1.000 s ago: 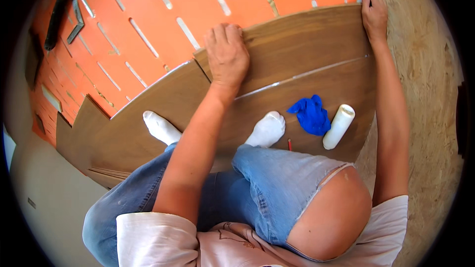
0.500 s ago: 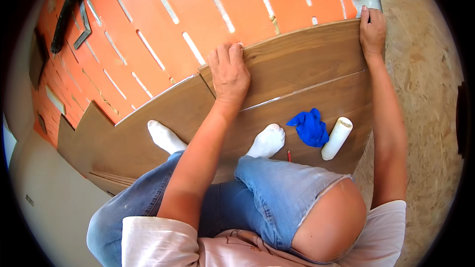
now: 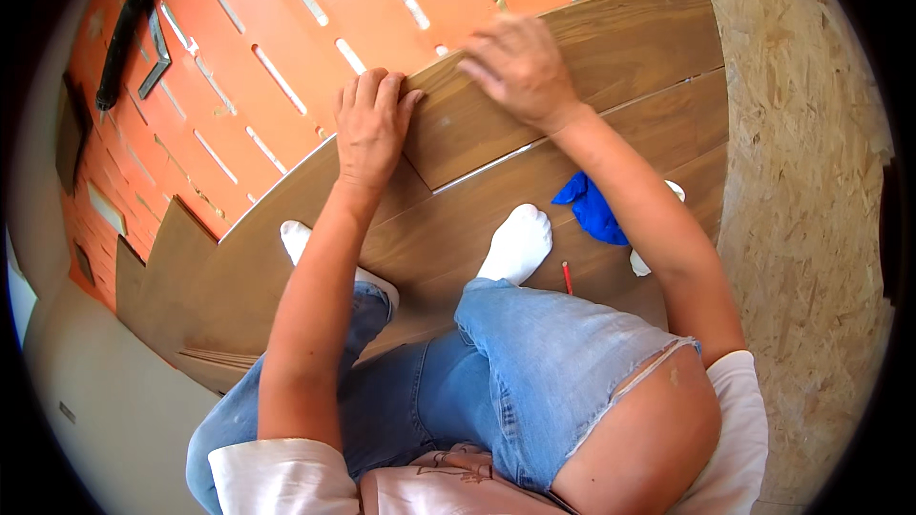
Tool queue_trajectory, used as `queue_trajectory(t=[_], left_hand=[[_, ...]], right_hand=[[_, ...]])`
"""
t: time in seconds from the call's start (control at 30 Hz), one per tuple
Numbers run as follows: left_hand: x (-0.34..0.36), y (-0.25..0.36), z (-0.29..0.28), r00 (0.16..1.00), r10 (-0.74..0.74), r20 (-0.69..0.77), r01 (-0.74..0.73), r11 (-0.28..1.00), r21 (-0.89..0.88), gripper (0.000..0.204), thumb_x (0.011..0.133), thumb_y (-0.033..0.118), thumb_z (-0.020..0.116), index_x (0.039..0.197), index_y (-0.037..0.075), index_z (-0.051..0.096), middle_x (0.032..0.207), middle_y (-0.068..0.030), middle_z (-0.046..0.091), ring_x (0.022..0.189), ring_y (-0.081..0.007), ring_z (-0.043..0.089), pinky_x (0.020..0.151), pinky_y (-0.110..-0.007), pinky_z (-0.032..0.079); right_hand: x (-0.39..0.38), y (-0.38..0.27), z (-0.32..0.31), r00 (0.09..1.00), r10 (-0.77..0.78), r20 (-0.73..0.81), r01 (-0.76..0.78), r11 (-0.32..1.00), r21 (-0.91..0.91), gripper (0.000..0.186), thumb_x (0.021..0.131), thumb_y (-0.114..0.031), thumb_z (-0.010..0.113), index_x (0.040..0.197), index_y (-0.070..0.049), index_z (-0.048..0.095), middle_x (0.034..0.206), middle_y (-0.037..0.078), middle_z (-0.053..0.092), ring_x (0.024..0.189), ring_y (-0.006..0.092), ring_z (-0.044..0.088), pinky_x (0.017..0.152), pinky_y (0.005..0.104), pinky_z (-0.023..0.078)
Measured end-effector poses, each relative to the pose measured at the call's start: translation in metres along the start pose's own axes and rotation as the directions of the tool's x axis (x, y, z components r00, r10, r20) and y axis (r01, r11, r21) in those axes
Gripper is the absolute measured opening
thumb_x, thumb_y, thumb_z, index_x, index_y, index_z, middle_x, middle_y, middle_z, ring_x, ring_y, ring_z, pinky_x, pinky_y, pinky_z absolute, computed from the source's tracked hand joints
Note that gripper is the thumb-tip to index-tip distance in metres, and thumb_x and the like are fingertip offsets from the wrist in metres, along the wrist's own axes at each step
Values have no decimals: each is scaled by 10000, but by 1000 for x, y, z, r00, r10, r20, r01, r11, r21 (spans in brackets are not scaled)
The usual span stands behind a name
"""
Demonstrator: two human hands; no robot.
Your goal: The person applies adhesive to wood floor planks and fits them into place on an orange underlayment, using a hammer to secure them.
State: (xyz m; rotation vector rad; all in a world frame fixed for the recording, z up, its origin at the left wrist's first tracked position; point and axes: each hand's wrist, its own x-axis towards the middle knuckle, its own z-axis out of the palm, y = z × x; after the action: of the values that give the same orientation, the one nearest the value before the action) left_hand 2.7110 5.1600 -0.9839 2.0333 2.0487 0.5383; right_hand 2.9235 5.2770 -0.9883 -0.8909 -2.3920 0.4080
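My left hand (image 3: 374, 129) rests with fingers apart on the far edge of a brown wooden plank (image 3: 649, 29), near its left end. My right hand (image 3: 520, 72) is over the same plank, fingers loose and slightly blurred, holding nothing visible; whether it touches the surface I cannot tell. A narrow light gap runs along part of the plank's near seam, beside the laid planks (image 3: 468, 219). Below my right forearm lie a crumpled blue cloth (image 3: 592, 210), a white roll (image 3: 639, 262) partly hidden by the arm, and a red pencil (image 3: 567, 277).
Orange slotted underlay (image 3: 248, 19) covers the far floor, with a black bar (image 3: 129, 38) and metal bracket (image 3: 156, 62) at left. Chipboard flooring (image 3: 801, 229) lies at right, a pale surface (image 3: 105, 401) at lower left. My socked feet (image 3: 515, 238) are on the planks.
My right hand has left the plank's right end and moved left toward its middle. My left hand has shifted left along the edge. The view has shifted slightly.
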Motion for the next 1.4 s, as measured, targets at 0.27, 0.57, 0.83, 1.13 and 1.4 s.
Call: queue_trajectory(t=[0.27,0.57,0.83,1.13,1.4], left_hand=[[4,-16,-14,984,60,167,-43,994,-104,553,780,332,872,1184,37,636,1148,-129,615,1078,-340,582,952,-440,470],[-6,-11,-6,981,50,187,-34,996,-87,535,798,335,848,1127,-8,601,1136,-175,565,1076,-371,535,967,-476,433],[-11,-10,-13,972,27,235,7,990,-141,502,845,298,812,1165,-10,577,1146,-189,542,1084,-390,523,972,-492,425],[-29,-8,-3,975,-39,219,30,999,43,558,903,201,766,1395,33,562,1356,-170,552,1220,-393,528,1057,-497,408],[-24,13,22,996,-87,34,84,994,63,407,975,96,640,1368,16,574,1328,-185,581,1228,-394,538,1067,-534,399]], right_hand=[[2,-24,30,988,124,94,-138,979,148,303,778,-277,862,961,-97,700,1021,37,666,1010,276,615,908,420,492],[0,-43,41,972,232,44,-236,960,149,316,755,-238,877,944,-73,686,1013,71,657,1015,304,604,924,435,476],[-6,-48,37,964,258,69,-266,952,155,327,804,-261,839,1019,-78,674,1044,84,661,1044,314,606,963,465,463],[-15,-24,4,989,131,-61,-117,973,197,286,895,-163,742,1157,-56,703,1190,122,645,1203,330,591,1042,463,491],[-30,219,-153,975,140,-171,-208,845,-492,175,934,-162,696,1085,-75,707,1147,107,697,1124,315,635,999,448,510]])
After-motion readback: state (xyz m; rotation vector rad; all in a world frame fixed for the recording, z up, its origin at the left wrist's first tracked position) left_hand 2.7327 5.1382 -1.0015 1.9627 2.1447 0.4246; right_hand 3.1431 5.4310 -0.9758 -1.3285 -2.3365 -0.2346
